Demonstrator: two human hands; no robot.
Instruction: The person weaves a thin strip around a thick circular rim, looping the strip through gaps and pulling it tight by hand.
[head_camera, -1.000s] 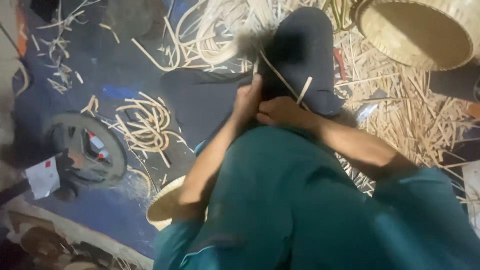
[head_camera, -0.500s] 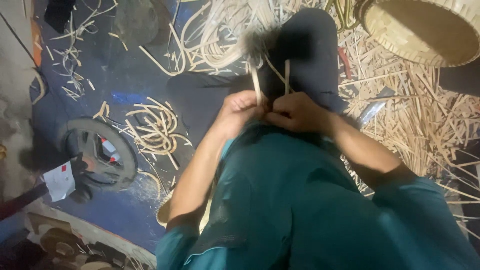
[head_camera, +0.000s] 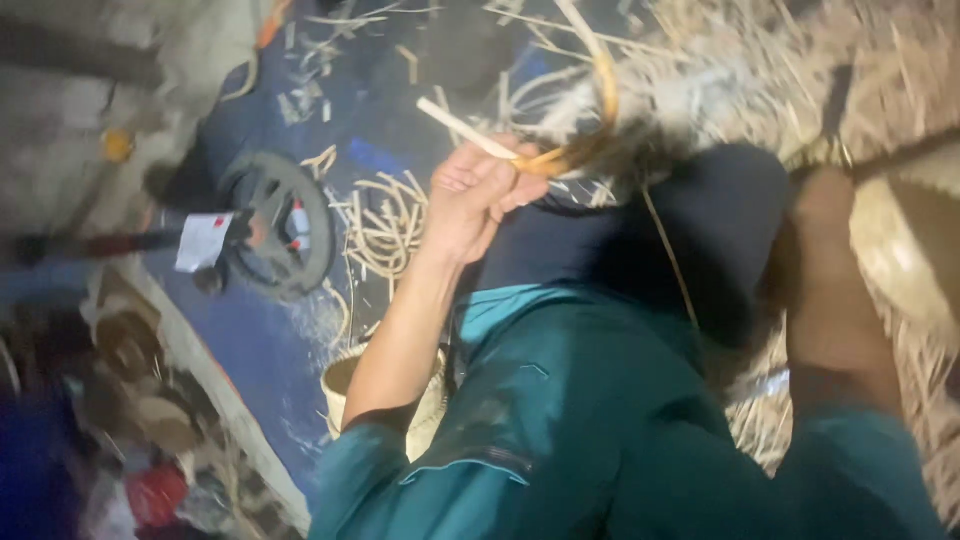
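Observation:
My left hand (head_camera: 470, 195) is raised over my dark-trousered knee (head_camera: 720, 230) and is shut on a pale cane strip (head_camera: 470, 128). The strip curves up into a loop (head_camera: 605, 90) above the knee. My right hand (head_camera: 825, 205) is stretched out to the right and sits against the edge of a large woven basket (head_camera: 905, 250). Its fingers are blurred and partly hidden, so its grip is unclear. A thin strand (head_camera: 672, 262) runs down across the knee. The whole view is blurred by motion.
Loose cane strips (head_camera: 385, 225) lie scattered over the blue floor mat (head_camera: 260, 340). A dark round wheel-like disc (head_camera: 280, 235) with a white tag (head_camera: 205, 240) lies at the left. A small woven basket (head_camera: 345, 380) stands under my left forearm. Clutter fills the lower left corner.
My two hands were together at the knee on the strip. Now they are apart: the left has lifted with the strip, the right has swung out to the basket at the right.

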